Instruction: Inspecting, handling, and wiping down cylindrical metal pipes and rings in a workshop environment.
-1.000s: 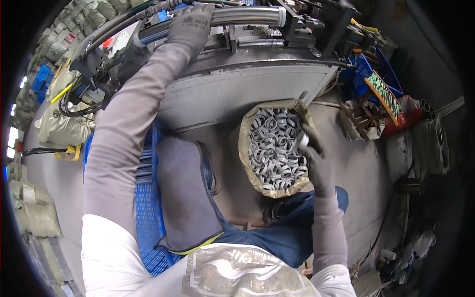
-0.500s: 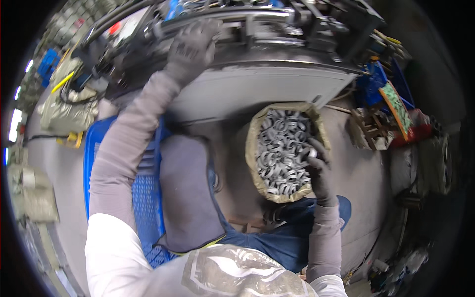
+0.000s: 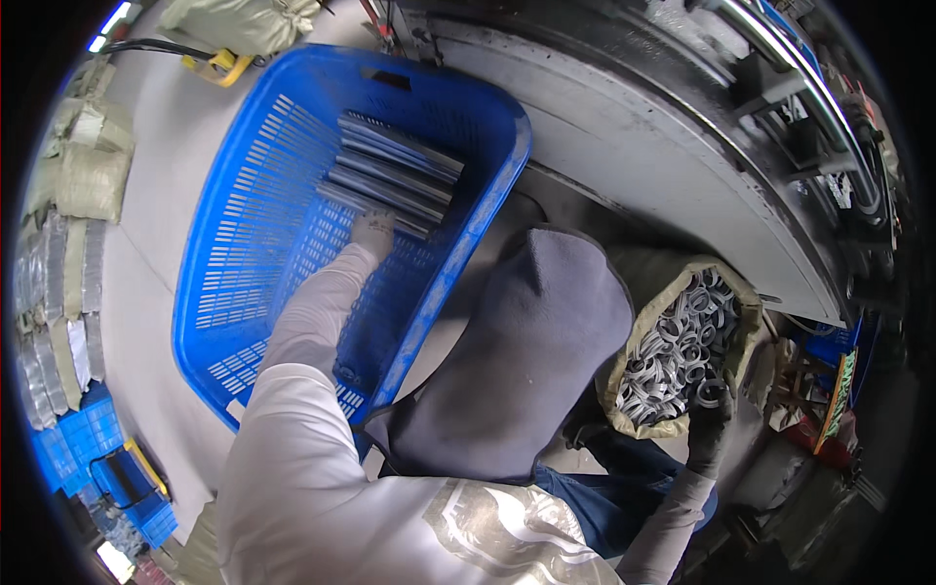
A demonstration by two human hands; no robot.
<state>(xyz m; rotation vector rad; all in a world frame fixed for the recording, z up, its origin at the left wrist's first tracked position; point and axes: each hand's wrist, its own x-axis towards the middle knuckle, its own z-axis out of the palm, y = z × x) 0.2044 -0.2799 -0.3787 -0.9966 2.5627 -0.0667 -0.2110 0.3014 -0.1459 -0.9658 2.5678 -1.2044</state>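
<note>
Left hand [image 3: 373,226] gloved, fingers closed on metal bars [image 3: 395,185] in the blue crate [image 3: 234,253]. Right hand [image 3: 710,414] gloved, curled around metal rings [image 3: 673,346] at the sack [image 3: 639,283] edge.

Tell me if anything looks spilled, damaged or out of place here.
Nothing stands out. The metal bars lie stacked inside the blue crate by the left hand; the metal rings stay in their sack by the right hand.
</note>
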